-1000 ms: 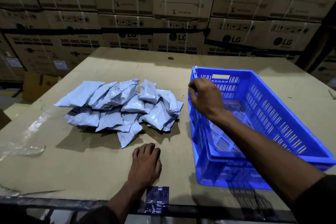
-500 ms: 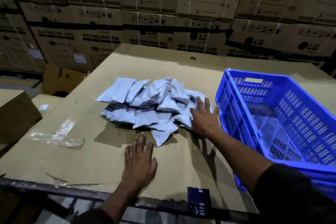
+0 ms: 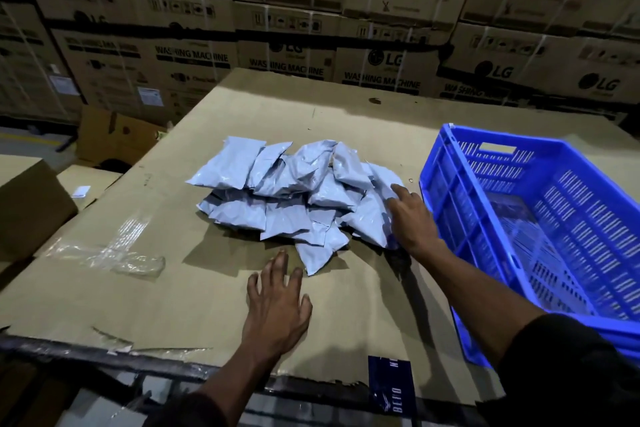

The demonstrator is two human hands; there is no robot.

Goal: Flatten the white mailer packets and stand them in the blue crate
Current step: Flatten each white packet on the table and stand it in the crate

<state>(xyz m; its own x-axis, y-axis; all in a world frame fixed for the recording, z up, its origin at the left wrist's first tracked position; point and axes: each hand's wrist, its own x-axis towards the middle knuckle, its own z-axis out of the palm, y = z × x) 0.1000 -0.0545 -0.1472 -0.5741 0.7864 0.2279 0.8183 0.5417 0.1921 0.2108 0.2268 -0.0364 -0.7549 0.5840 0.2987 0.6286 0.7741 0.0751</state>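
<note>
The right hand (image 3: 410,218) reaches forward with straight fingers (image 3: 398,191) lying on the right edge of the packets (image 3: 298,194), holding none. The left hand (image 3: 277,302) rests flat on the table (image 3: 180,288), fingers spread, just short of the nearest packet. The packets lie in a loose pile mid-table; the crate (image 3: 540,232) stands just right of them, beside the right wrist. Crumpled clear film (image 3: 114,256) lies left of the pile, and stacked cartons (image 3: 311,28) fill the background
</note>
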